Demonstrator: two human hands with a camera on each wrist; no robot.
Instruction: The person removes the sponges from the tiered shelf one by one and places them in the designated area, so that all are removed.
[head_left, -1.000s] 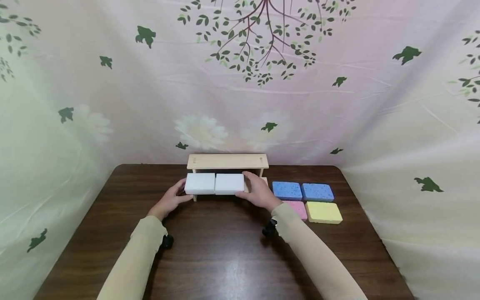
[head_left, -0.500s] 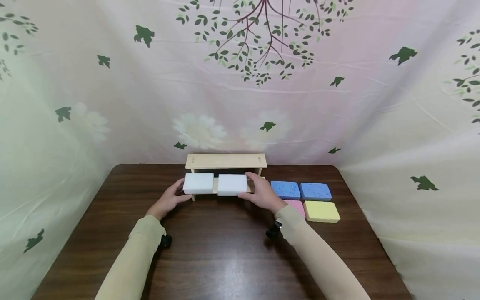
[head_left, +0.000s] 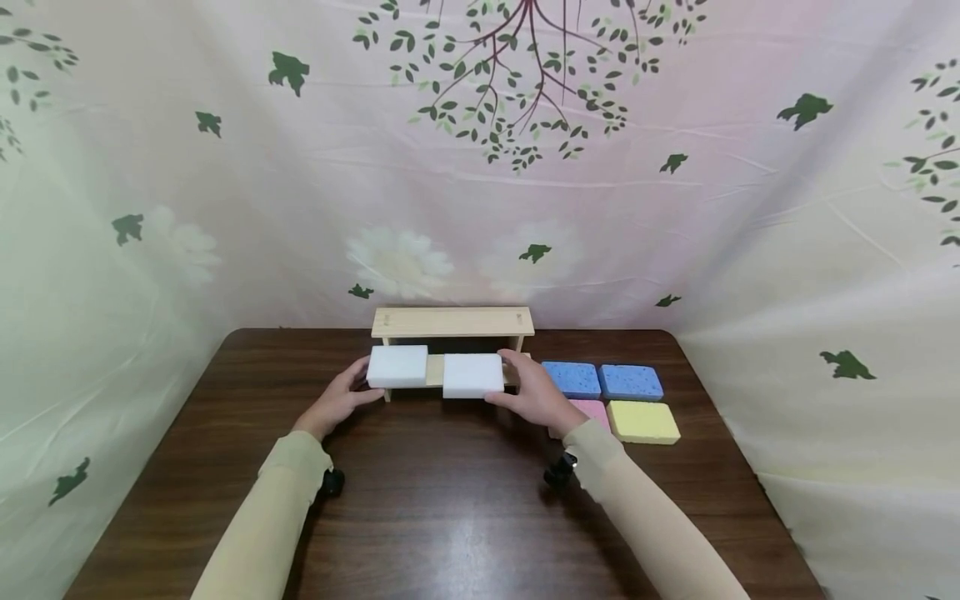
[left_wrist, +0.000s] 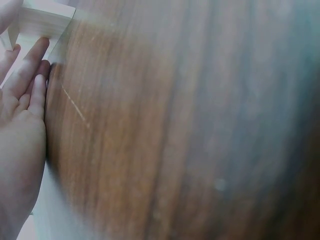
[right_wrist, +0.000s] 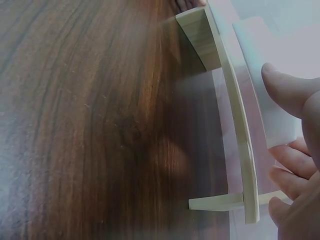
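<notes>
Two white sponges, blocky and plain, are at the lower board of a small two-tier wooden shelf [head_left: 435, 371]. My left hand [head_left: 339, 403] holds the left sponge [head_left: 397, 367] at its left end, thumb along the front edge. The right sponge [head_left: 472, 376] is gripped by my right hand [head_left: 534, 395] at its right end. A gap between the sponges bares the pale board. In the right wrist view, thumb and fingers pinch the sponge [right_wrist: 270, 95] above the board's edge. Seen from the left wrist, the hand [left_wrist: 20, 135] is beside the shelf end [left_wrist: 45, 19]; its sponge is hidden.
Right of the shelf lie two blue sponges [head_left: 571, 380] [head_left: 632, 382], a yellow sponge [head_left: 643, 422] and a pink sponge [head_left: 592, 412] partly behind my right wrist. The shelf's upper board [head_left: 452, 322] stands against the patterned cloth [head_left: 450, 200] at the back of the brown table [head_left: 420, 500].
My right hand has drawn the right white sponge rightward and slightly toward me, opening a gap beside the left one. The left hand and its sponge stay nearly still.
</notes>
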